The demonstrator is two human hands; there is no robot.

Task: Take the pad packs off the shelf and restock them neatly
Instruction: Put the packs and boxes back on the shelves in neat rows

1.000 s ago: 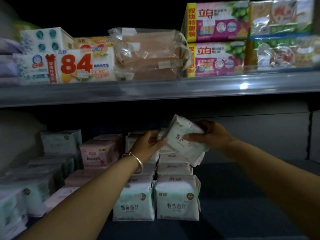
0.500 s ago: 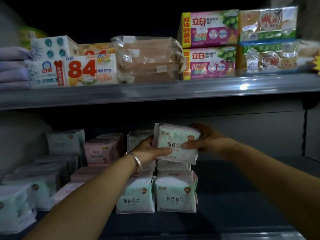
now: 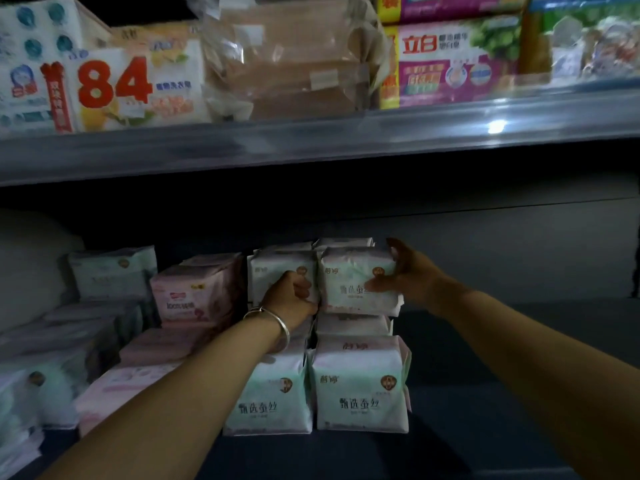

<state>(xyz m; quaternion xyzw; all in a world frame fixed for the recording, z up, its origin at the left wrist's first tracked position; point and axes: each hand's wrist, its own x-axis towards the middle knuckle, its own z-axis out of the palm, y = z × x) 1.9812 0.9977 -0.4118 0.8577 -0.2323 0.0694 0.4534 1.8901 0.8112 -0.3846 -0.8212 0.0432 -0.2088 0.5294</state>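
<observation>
Fingers (image 3: 375, 284) of the right hand (image 3: 414, 280) clasp the top pack (image 3: 356, 282) from three o'clock (thumb behind), its long axis level atop the right stack, while the left hand (image 3: 294, 294), curled, presses its nine o'clock edge.

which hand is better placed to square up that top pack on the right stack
Right. The right hand already wraps the top pack's outer edge, thumb across its front. The left hand is curled against the neighbouring pack, at the seam between the two stacks.
</observation>
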